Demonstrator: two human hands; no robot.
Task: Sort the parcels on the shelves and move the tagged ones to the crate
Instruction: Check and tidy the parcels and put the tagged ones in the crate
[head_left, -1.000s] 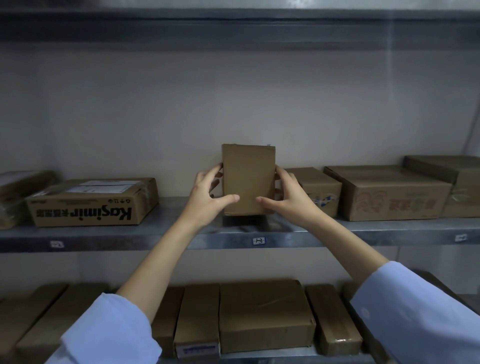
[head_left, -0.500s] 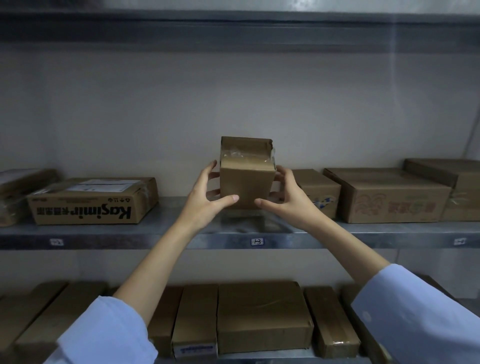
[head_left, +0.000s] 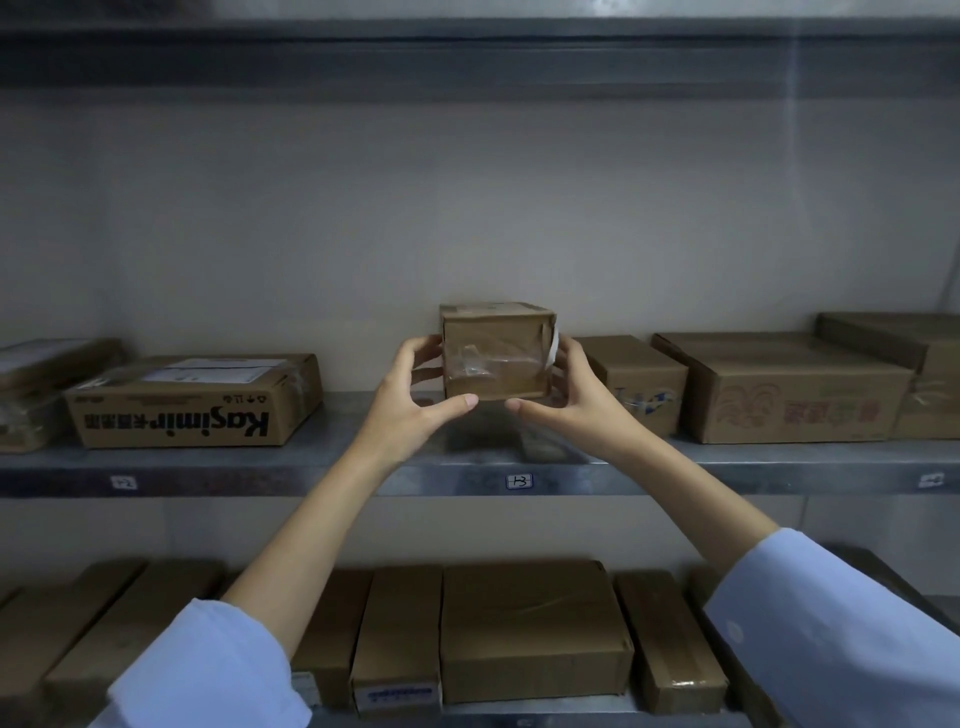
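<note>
**Parcel held up for a tag check above the middle shelf**

Small parcel (head_left: 496, 353) lifted just clear of the middle shelf (head_left: 332, 467), roughly centred, taped face toward the camera. Left hand (head_left: 415, 400) cupped on its left side, thumb hooked under the bottom edge, fingers curled round the far side. Right hand (head_left: 566, 395) mirrored on the right, thumb beneath, fingers partly hidden behind the cardboard. Both half closed around the parcel, not clenched.

No tag visible on the faces shown; only clear tape and a loose strip at the upper right corner. Crate nowhere in view.

Likely step: inspecting each face before deciding. Best done by turning slowly, thumbs kept underneath as a ledge, one hand always bearing the weight while the other re-grips. Worth keeping fingers off that loose strip, which may peel. Worth staying clear of the box with blue print (head_left: 634, 384) just to the right and the Kasimir box (head_left: 192, 400) well to the left. Untagged, back down flat in the same gap.
</note>
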